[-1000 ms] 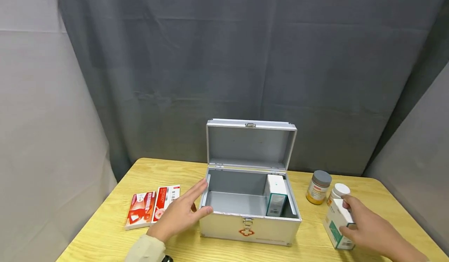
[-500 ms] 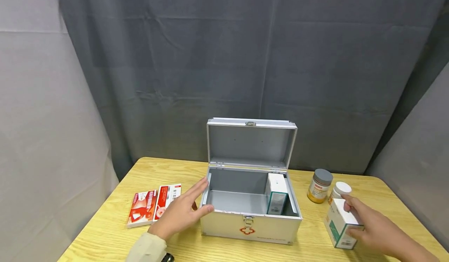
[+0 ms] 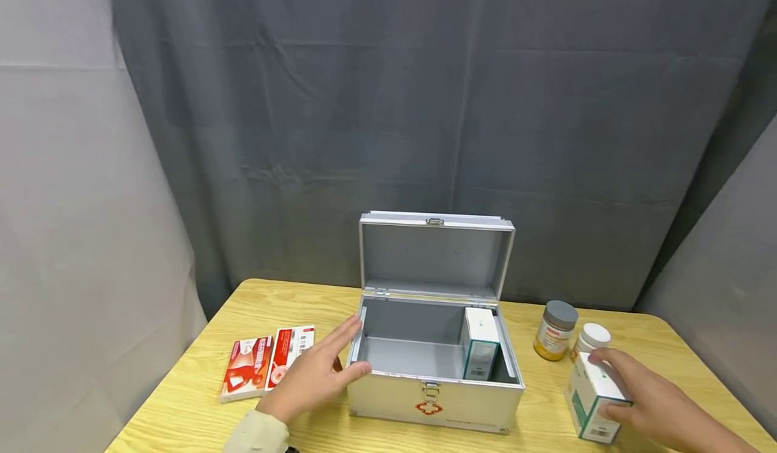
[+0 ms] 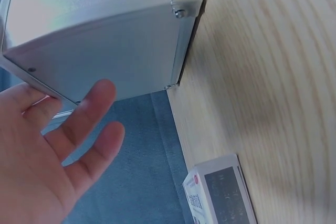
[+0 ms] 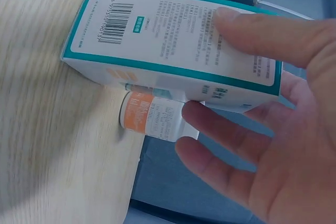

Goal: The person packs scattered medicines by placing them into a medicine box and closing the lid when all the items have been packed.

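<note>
An aluminium first-aid case [image 3: 388,397] stands with its lid raised; a white-and-green medicine box [image 3: 481,348] is upright inside at its right end. My left hand [image 3: 318,375] touches the case's left rim with fairly straight fingers; the left wrist view shows those fingers [image 4: 84,114] beside the side wall. To the right of the case, my right hand [image 3: 652,399] holds a second white-and-green medicine box [image 3: 597,399] low at the table. Its thumb lies on the barcoded face of that box [image 5: 152,40], with the other fingers around the far side.
Behind the held box stand a grey-capped bottle [image 3: 555,331] and a white-capped bottle [image 3: 591,338]. Two flat red-and-white boxes lie left of the case: a red one [image 3: 245,369] and a whiter one [image 3: 288,352]. Grey curtains [image 3: 425,116] hang behind the wooden table [image 3: 182,399].
My right hand and the medicine box it holds have shifted slightly to the right, and more of the box's near face shows. My left hand stays at the case's rim.
</note>
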A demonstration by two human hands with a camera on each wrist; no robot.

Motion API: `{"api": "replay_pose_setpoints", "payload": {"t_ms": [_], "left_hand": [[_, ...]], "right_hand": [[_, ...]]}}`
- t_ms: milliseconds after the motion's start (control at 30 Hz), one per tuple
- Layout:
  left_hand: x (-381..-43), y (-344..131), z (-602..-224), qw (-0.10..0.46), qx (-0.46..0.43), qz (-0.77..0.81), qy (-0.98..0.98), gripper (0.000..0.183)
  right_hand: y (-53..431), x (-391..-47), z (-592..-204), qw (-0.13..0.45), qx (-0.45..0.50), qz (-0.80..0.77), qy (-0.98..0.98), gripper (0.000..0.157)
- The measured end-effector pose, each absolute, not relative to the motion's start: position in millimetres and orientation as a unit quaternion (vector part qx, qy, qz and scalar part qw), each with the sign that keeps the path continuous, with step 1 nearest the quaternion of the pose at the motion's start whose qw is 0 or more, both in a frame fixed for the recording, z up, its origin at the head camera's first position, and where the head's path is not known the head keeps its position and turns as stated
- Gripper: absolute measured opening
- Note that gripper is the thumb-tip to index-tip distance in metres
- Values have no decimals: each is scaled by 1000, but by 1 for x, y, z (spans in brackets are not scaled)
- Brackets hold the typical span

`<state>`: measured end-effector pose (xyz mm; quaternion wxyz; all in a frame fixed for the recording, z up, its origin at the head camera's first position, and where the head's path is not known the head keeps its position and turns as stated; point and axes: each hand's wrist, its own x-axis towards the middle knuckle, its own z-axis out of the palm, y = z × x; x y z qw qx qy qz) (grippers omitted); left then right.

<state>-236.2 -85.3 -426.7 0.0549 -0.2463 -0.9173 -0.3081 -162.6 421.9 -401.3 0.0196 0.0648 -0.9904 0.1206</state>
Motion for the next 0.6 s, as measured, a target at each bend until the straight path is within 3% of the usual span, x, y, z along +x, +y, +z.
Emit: {"api": "replay_pose_setpoints", "payload": {"t_ms": [233,533,600], "left_hand": [[-234,-88,-425,58,-235,-314,-918,73],[-234,-86,-425,56,-246,-311,-916,75],[-234,-86,-426,53,-244,-311,-917,76]], "right_hand": [[417,-160,-394,72,108,101,-986,62],[414,-155,-392,49,90,102,-990,75],[415,-155,-393,39,90,109,-989,69]]}}
